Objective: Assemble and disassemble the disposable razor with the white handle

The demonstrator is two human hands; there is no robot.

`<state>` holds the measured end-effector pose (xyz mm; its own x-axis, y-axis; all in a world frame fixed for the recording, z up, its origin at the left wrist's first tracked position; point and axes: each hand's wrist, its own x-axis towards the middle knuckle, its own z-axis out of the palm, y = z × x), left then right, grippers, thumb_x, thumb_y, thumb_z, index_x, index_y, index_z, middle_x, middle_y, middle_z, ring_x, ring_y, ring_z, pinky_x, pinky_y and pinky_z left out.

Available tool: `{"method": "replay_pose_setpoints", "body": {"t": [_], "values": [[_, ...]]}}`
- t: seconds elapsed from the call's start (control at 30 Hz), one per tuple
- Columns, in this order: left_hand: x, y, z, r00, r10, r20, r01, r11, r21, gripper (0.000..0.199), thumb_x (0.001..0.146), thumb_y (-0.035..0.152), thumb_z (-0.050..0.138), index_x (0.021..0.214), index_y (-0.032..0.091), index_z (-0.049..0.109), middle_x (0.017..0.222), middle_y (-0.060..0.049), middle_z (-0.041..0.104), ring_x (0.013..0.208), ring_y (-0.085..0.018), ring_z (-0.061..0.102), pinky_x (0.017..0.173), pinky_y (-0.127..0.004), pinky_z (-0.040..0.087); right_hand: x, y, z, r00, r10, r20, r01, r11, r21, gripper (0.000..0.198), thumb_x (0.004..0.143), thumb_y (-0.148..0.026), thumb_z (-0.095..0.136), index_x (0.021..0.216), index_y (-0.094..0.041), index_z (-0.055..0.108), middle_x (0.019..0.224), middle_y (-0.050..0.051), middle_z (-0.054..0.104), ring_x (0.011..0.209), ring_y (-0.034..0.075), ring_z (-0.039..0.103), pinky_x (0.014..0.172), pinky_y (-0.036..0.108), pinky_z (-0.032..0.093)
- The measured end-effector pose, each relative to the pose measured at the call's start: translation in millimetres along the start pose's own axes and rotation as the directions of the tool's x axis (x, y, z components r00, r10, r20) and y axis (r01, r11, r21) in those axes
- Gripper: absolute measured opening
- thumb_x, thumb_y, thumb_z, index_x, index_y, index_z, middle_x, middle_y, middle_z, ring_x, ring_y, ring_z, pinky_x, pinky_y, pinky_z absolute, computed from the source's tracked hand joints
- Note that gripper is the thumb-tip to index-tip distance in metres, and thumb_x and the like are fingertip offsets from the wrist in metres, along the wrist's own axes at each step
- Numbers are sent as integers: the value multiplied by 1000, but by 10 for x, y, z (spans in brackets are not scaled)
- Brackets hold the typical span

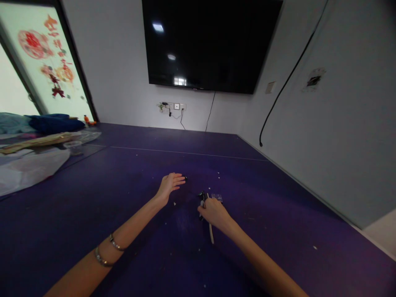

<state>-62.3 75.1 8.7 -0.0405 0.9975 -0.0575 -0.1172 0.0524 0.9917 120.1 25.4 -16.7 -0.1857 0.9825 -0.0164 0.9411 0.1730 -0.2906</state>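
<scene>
Holding in the bare right hand [215,211], with fingers curled closed towards the thumb, a small black-and-grey object [202,194] (too small and too covered to identify), just left of the slim off-white rod [211,234]. Covering part of that rod with the same hand; cannot tell gripped from merely overlapped. Stretching the bare left hand [168,186] open, apparently empty, left of the rod and farther from the body, with fingers pointing rightward. Note just past those fingertips, also beyond and left of the rod, a tiny black piece [186,178]; cannot tell touching from apart. Above all, trace the rod's long axis running roughly away from the body, crosswise to the left fingers; from the left hand, find it to the right and closer in, with the right hand clearly nearer, directly over it. See also a clear plastic packet [217,198] just right of the rod's far end, flat on the dark purple tabletop [173,272].
</scene>
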Motion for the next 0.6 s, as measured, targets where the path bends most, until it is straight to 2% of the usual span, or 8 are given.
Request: {"method": "replay_pose_setpoints", "body": {"t": [0.13, 0.37, 0.6], "values": [[7, -33, -7, 1000, 1, 23, -1, 1000, 3, 36, 83, 33, 37, 95, 9, 61, 105, -18, 67, 90, -24, 66, 74, -32, 47, 27, 1, 37, 997, -49, 52, 52, 997, -56, 30, 79, -26, 45, 85, -9, 69, 87, 20, 70, 84, 28, 67, 69, 32, 49], [-2, -74, 8, 999, -7, 52, 5, 999, 34, 37, 83, 35, 37, 99, 9, 59, 105, -18, 67, 89, -23, 66, 74, -32, 47, 28, -22, -6, 995, -48, 85, 58, 992, -113, 31, 79, -26, 46, 93, -7, 68, 93, 23, 68, 88, 33, 65, 70, 39, 51], [42, -140, 11, 998, -30, 59, 25, 997, 78, 37, 85, 34, 35, 99, 10, 59, 105, -17, 67, 87, -21, 67, 72, -30, 48, 13, -21, -52, 993, -75, 90, 86, 989, -123, 32, 83, -29, 46, 95, -8, 66, 93, 22, 68, 91, 32, 65, 73, 40, 51]]}}
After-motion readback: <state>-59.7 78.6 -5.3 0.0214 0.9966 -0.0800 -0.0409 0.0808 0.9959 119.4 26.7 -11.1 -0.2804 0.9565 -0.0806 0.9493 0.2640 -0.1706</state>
